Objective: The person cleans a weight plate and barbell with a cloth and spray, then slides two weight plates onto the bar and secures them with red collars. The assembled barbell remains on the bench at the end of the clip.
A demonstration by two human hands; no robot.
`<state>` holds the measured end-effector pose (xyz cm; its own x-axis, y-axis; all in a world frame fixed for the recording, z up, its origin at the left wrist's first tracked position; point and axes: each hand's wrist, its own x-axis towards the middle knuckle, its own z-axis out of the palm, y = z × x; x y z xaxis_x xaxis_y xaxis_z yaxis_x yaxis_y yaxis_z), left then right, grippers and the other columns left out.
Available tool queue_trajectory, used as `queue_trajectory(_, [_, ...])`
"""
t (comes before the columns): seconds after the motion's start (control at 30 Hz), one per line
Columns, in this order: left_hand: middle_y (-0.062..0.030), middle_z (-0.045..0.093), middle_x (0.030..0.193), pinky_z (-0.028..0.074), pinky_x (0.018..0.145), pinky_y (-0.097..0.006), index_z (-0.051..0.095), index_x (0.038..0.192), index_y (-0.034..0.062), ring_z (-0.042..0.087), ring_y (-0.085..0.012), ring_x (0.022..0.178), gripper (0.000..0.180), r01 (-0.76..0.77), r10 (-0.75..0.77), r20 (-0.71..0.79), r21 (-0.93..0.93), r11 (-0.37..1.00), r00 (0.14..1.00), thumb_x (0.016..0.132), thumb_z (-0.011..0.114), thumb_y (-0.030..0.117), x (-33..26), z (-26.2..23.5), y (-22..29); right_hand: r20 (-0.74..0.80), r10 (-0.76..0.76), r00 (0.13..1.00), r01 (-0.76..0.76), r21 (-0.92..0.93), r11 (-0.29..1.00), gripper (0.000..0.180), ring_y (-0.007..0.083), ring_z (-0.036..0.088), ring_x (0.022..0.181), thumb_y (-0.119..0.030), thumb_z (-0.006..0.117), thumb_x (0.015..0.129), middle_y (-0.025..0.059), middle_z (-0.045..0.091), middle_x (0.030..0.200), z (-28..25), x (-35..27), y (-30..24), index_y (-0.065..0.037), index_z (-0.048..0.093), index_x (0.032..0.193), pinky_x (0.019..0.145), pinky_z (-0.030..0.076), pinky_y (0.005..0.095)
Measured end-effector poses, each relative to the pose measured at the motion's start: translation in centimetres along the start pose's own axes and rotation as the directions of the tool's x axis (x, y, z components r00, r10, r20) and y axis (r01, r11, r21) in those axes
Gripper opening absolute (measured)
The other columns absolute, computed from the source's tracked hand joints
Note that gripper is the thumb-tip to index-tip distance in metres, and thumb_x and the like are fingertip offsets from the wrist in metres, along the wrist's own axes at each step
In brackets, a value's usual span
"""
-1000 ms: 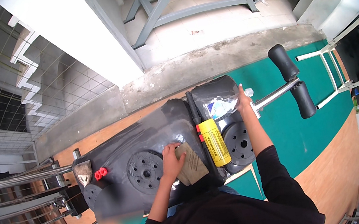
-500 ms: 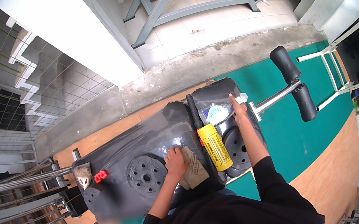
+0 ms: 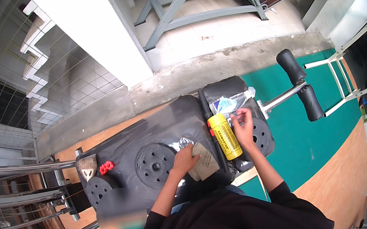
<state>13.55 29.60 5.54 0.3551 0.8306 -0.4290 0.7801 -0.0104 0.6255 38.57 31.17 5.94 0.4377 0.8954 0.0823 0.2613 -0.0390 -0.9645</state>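
My left hand (image 3: 184, 159) is closed at the upper left edge of a folded tan cloth (image 3: 205, 165), its fingers bent over it. My right hand (image 3: 244, 127) is empty, fingers apart and loosely curled, just below a clear plastic bottle (image 3: 235, 102) with a blue label that lies on its side. A yellow cylindrical container (image 3: 225, 136) lies left of my right hand, against a black rod (image 3: 204, 103). Part of a black weight plate (image 3: 261, 135) shows behind my right hand. Another weight plate (image 3: 156, 166) lies left of my left hand.
The things lie on a black padded bench (image 3: 120, 142) over wooden and green flooring. Red clips (image 3: 106, 167), a tan cup-shaped piece (image 3: 88, 168) and a smaller plate (image 3: 101, 191) sit at its left end. Foam rollers (image 3: 310, 102) stick out right; metal rails (image 3: 17, 166) stand left.
My right hand has let go of the bottle's cap end and drawn back toward me. The bottle now lies free. My left hand stays at the tan cloth; the whole view has shifted slightly.
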Motion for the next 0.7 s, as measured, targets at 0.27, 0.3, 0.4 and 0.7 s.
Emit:
queue_trajectory(0.27, [-0.0066, 0.064, 0.101, 0.05, 0.076, -0.028, 0.056, 0.113, -0.0028, 0.062, -0.0126, 0.09, 0.043, 0.015, -0.094, -0.067, -0.736, 0.677, 0.993, 0.086, 0.066, 0.029, -7.2, -4.6, -0.4, 0.69, -0.474, 0.548, 0.576, 0.1, 0.811, 0.094, 0.0391, 0.04, 0.123, -0.032, 0.084, 0.061, 0.0209, 0.034, 0.136, 6.3, -12.6, -7.3, -0.007, 0.031, 0.135, 0.1, 0.036, 0.046])
queue_trajectory(0.3, [-0.0069, 0.064, 0.101, 0.049, 0.077, -0.027, 0.056, 0.113, -0.0026, 0.062, -0.0127, 0.09, 0.043, 0.043, -0.088, -0.017, -0.769, 0.638, 0.996, 0.086, 0.066, 0.03, -7.8, -4.9, -1.1, 0.67, -0.466, 0.578, 0.539, 0.116, 0.835, 0.092, 0.0369, 0.041, 0.123, -0.028, 0.083, 0.064, 0.0215, 0.035, 0.136, 7.3, -13.8, -6.7, -0.006, 0.03, 0.136, 0.1, 0.038, 0.0436])
queue_trajectory(0.4, [-0.0057, 0.064, 0.106, 0.045, 0.084, -0.024, 0.057, 0.116, 0.0013, 0.059, -0.011, 0.098, 0.041, 0.22, -0.085, 0.204, -0.857, 0.465, 0.975, 0.089, 0.063, 0.031, -10.4, -6.5, -4.6, 0.642, -0.201, 0.74, 0.092, 0.199, 0.976, 0.083, 0.0301, 0.049, 0.119, -0.019, 0.077, 0.071, 0.0208, 0.047, 0.128, 10.2, -16.3, -5.3, -0.004, 0.029, 0.137, 0.097, 0.041, 0.0372])
queue_trajectory(0.7, [-0.0064, 0.063, 0.102, 0.05, 0.073, -0.028, 0.053, 0.125, 0.0027, 0.061, -0.0162, 0.094, 0.05, 0.248, -0.535, -0.009, -0.88, 0.405, 0.845, 0.087, 0.063, 0.033, -15.6, -4.6, -19.9, 0.57, -0.171, 0.804, 0.437, -0.37, 0.82, 0.046, 0.0344, 0.052, 0.118, -0.013, 0.055, 0.084, 0.017, 0.052, 0.13, 19.3, -9.9, -6.9, 0.0, 0.047, 0.127, 0.097, 0.042, 0.0434])
